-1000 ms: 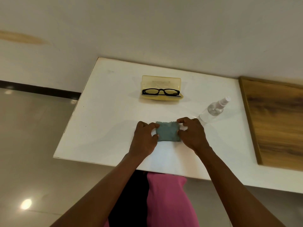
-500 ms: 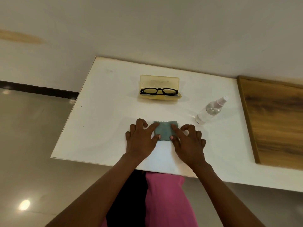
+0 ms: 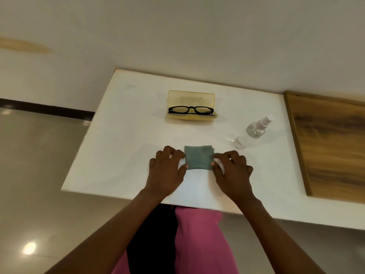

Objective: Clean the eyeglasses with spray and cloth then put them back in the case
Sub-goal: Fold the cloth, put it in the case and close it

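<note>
Cloth (image 3: 199, 157), grey-green, folded, lies flat on the white table (image 3: 122, 155), nearest my edge. My left hand (image 3: 166, 173) rests at its left side, fingers curled, thumb tip touching the cloth's lower left corner. My right hand (image 3: 233, 173) mirrors this at the right side, thumb on the lower right corner. Beyond the cloth: eyeglasses (image 3: 190, 110) in the open yellow case (image 3: 191, 97). Spray bottle (image 3: 251, 133) stands right of the cloth, apart.

White table (image 3: 122, 147), wooden board (image 3: 331, 147)
</note>
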